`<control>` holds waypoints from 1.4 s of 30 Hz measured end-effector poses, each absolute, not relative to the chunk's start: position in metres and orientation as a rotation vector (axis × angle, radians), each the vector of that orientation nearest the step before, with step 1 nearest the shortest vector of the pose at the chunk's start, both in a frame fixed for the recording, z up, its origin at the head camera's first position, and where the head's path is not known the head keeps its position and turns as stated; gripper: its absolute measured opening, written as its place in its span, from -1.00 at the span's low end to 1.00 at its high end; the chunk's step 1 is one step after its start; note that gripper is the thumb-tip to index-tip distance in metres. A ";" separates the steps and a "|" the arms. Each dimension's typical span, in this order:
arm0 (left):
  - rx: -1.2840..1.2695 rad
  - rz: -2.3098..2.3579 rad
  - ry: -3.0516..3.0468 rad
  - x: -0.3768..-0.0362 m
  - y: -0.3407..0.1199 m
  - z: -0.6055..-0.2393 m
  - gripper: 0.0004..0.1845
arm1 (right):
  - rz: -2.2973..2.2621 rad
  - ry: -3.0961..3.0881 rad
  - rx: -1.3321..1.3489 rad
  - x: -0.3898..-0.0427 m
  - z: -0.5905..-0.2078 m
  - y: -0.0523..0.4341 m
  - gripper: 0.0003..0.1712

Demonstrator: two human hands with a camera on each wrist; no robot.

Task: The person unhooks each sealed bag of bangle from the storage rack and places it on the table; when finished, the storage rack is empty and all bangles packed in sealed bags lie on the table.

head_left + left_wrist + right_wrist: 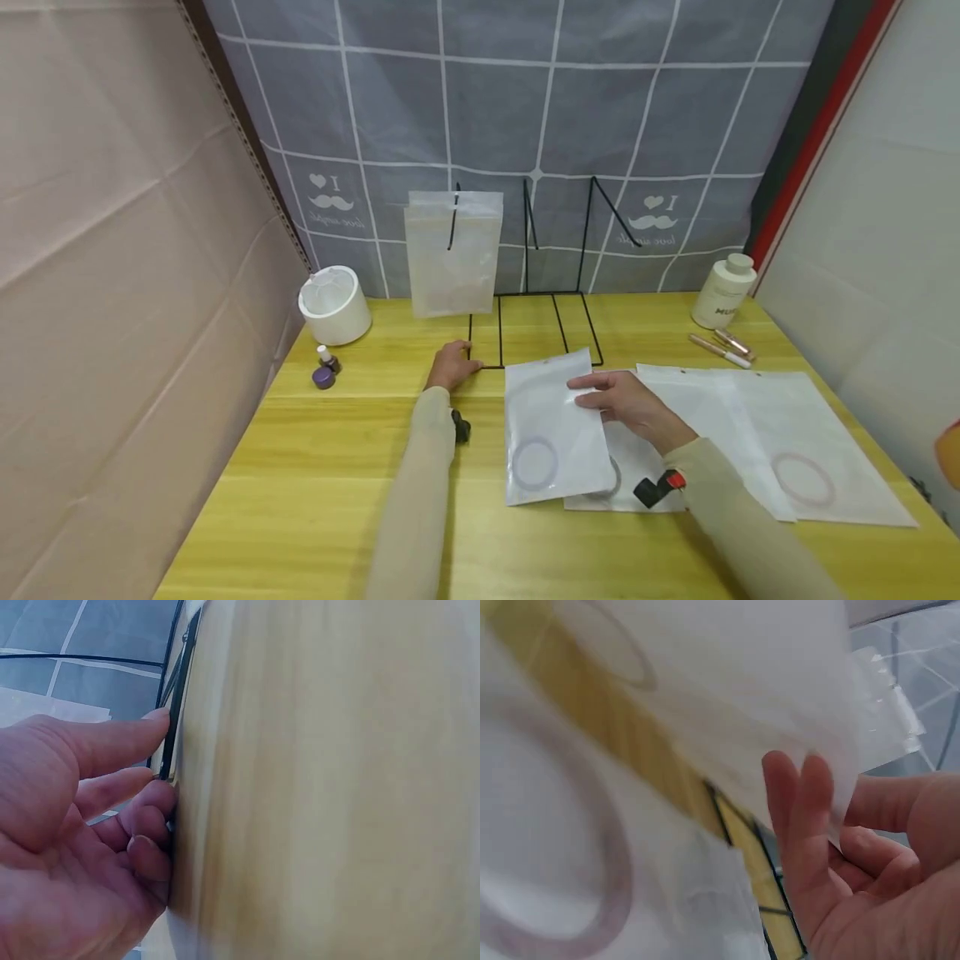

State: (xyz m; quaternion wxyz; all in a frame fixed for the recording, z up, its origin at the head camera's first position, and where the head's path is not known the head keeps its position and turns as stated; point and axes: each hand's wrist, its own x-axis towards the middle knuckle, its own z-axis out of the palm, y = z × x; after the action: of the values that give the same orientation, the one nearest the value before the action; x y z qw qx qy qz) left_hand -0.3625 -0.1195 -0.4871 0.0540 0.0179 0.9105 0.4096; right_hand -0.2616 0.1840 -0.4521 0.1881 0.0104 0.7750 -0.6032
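Observation:
My left hand (450, 367) is at the front left corner of a black wire rack (538, 293). The left wrist view has its thumb and fingers pinching the rack's bottom wire (180, 697) close to the wooden surface. In my right hand (630, 408) is a flat white plastic bag (555, 400), pinched near its upper right edge between thumb and fingers. A pale ring shape (536, 463) shows through the bag's lower part. The held bag overlaps another ring-marked bag (585, 502) on the table. On a left hook (452, 229) hang similar translucent bags (453, 283).
More white bags (810, 417) lie overlapping at the right. A white bottle (720, 296) and slim cosmetic tubes (720, 350) are at the back right. At the left are a white round container (337, 321), a small bottle (328, 360) and a purple jar (323, 379). Two bare hooks (618, 218) rise behind.

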 end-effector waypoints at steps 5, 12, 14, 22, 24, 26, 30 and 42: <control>0.041 1.227 2.759 -0.361 -0.120 -0.484 -0.45 | -1.500 2.326 0.035 -0.265 -0.470 0.171 -0.61; 0.032 1.206 2.764 -0.362 -0.122 -0.484 -0.46 | -1.367 2.438 -0.091 -0.266 -0.482 0.144 -0.69; 0.027 1.198 2.764 -0.363 -0.122 -0.484 -0.45 | -1.322 2.491 -0.135 -0.266 -0.482 0.138 -0.71; -0.003 1.236 2.732 -0.364 -0.120 -0.486 -0.44 | -1.284 2.553 -0.117 -0.264 -0.482 0.123 -0.76; -0.001 1.242 2.732 -0.365 -0.120 -0.486 -0.44 | -1.265 2.575 -0.135 -0.265 -0.481 0.123 -0.77; 0.005 1.247 2.731 -0.365 -0.120 -0.486 -0.44 | -1.242 2.592 -0.176 -0.265 -0.480 0.124 -0.78; 0.005 1.247 2.730 -0.365 -0.119 -0.485 -0.44 | -1.158 2.614 -0.281 -0.263 -0.473 0.129 -0.75; 0.027 1.260 2.721 -0.363 -0.118 -0.486 -0.44 | -1.218 2.728 0.022 -0.309 -0.458 0.214 -0.53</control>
State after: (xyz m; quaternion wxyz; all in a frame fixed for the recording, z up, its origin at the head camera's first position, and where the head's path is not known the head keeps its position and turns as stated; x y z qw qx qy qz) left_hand -0.3635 -0.1176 -0.4857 0.0714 0.0090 0.9051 0.4191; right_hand -0.3088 0.2136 -0.4583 0.0769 0.0073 0.9103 -0.4066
